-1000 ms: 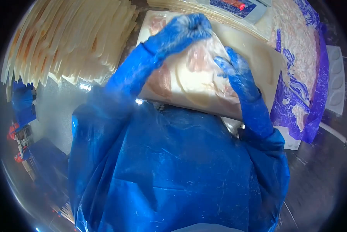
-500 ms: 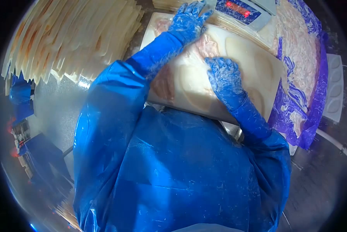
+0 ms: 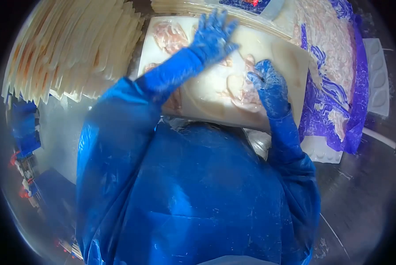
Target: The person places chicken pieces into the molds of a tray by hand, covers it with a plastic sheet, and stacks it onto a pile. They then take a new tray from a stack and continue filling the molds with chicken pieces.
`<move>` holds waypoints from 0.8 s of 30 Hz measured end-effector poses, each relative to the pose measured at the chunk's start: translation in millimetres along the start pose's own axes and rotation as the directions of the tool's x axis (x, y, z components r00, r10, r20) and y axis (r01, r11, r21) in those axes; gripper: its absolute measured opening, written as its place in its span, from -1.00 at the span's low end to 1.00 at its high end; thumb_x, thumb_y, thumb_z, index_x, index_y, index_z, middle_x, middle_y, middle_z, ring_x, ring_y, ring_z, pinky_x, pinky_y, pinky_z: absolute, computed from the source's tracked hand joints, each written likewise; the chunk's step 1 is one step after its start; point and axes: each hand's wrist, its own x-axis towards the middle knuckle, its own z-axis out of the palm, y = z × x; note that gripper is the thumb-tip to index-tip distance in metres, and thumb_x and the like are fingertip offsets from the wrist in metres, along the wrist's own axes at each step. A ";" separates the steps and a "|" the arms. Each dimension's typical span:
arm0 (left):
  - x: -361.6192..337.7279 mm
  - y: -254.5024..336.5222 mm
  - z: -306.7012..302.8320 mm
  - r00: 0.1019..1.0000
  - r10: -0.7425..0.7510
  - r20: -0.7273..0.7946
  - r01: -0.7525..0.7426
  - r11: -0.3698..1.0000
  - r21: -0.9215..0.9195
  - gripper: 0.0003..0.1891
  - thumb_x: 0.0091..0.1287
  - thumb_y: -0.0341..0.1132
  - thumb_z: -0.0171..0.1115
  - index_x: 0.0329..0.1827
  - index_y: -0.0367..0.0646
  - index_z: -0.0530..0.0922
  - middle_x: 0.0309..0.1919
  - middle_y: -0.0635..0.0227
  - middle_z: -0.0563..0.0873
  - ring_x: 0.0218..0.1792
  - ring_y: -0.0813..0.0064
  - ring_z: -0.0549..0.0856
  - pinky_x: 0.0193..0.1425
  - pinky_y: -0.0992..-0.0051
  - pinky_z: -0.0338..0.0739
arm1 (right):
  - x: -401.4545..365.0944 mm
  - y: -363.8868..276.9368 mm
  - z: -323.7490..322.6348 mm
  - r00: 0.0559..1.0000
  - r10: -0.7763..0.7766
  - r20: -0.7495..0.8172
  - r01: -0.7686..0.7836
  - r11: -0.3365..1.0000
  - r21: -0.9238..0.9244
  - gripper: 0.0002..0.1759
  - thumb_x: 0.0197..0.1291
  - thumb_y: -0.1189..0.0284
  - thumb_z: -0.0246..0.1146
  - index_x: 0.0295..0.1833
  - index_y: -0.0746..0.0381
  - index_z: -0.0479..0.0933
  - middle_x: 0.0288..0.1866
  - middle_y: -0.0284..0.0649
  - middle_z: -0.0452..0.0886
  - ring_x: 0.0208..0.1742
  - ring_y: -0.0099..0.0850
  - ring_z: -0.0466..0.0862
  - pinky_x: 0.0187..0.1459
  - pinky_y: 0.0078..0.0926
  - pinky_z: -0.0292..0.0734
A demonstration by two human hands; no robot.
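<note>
A white moulded tray (image 3: 198,104) with rounded hollows lies in front of me, tilted slightly in view. Pale pink pieces of raw meat, which look like chicken, lie on it, one at the upper left (image 3: 169,37). My left hand (image 3: 213,37), in a wet blue glove, is over the tray's far middle with fingers spread, holding nothing. On the right half, my right hand (image 3: 270,86), gloved the same way, has its fingers curled with the tips against another raw meat piece (image 3: 242,90). Part of that piece is hidden by the hand.
At the left stands a thick row of pale stacked sheets or trays (image 3: 70,48). Behind the tray is a scale with a red display (image 3: 255,3), partly cut off. On the right, a heap of raw meat (image 3: 328,48) sits on purple plastic film (image 3: 361,84), with another white moulded tray (image 3: 377,75) beyond.
The view has shifted a little. My right hand has moved slightly right, and a meat piece now lies beside its fingertips. My left hand stays spread over the tray's far side.
</note>
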 end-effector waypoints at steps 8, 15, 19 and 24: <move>-6.3 51.2 -37.3 0.880 0.390 0.272 -0.191 0.814 -0.548 -0.53 0.28 -0.26 0.39 0.26 -0.14 0.57 0.26 0.06 0.60 0.36 0.03 0.49 0.43 0.15 0.41 | -15.2 9.6 -12.4 0.965 0.220 0.146 -0.263 0.827 0.497 -0.75 0.28 0.54 0.37 0.03 0.30 0.52 -0.17 -0.26 0.65 -0.06 -0.51 0.64 0.00 -0.43 0.58; 4.2 42.2 -79.4 0.951 0.134 0.278 0.216 0.355 -0.910 -0.69 0.37 -0.30 0.40 0.08 -0.21 0.57 -0.25 0.25 0.66 -0.19 0.59 0.61 -0.08 0.48 0.58 | 16.5 -21.8 -25.8 0.951 0.207 0.228 -0.268 0.921 0.283 -0.76 0.35 0.55 0.28 0.09 0.26 0.49 -0.18 -0.21 0.64 -0.04 -0.50 0.66 0.02 -0.52 0.58; 7.0 43.7 -97.1 0.994 -0.074 0.083 0.110 0.769 -0.630 -0.56 0.37 -0.16 0.41 0.24 -0.08 0.55 -0.08 0.28 0.76 -0.07 0.46 0.72 -0.09 0.45 0.66 | 57.9 -4.5 -23.8 0.999 -0.006 0.045 -0.018 0.855 0.519 -0.73 0.34 0.57 0.25 0.14 0.20 0.55 -0.18 -0.25 0.65 -0.06 -0.64 0.62 -0.04 -0.59 0.57; -29.7 52.1 -94.3 0.880 0.335 0.338 -0.157 0.875 -0.459 -0.46 0.39 -0.19 0.34 0.44 0.08 0.48 0.18 0.15 0.70 0.15 0.27 0.71 0.22 0.31 0.66 | 74.9 64.3 -32.4 0.853 -0.517 -0.075 0.472 0.823 -0.316 -0.67 0.31 0.63 0.10 0.12 0.20 0.60 0.01 -0.28 0.67 0.01 -0.43 0.66 0.11 -0.43 0.58</move>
